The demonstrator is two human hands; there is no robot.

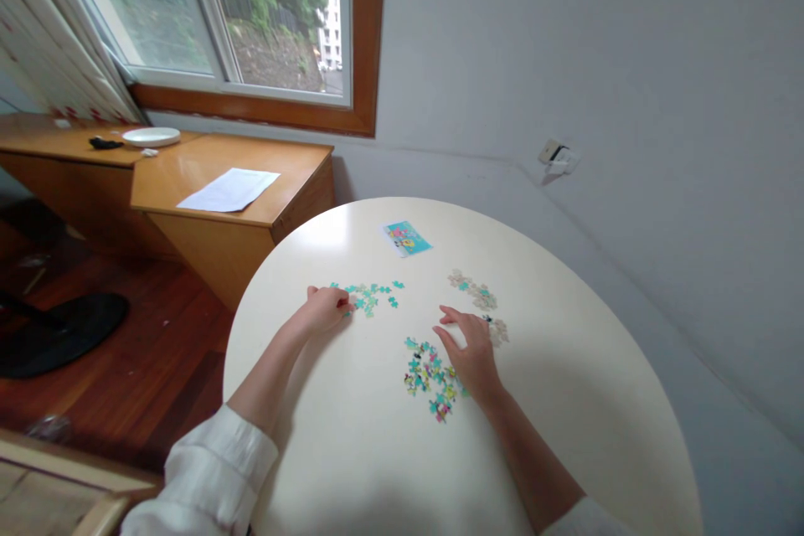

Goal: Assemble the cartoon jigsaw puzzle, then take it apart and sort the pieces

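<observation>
My left hand rests on the round cream table with its fingers curled, pinching at the edge of a group of teal puzzle pieces. Whether a piece is between the fingers is hard to see. My right hand lies flat and open on the table, between a cluster of multicoloured pieces at its left and pale, face-down pieces at its right. More pale pieces lie farther back. A small colourful picture card sits near the table's far edge.
A wooden desk stands beyond the table's left, with a white sheet of paper on it; a white plate and a dark object lie farther left under the window. A black round base rests on the wooden floor.
</observation>
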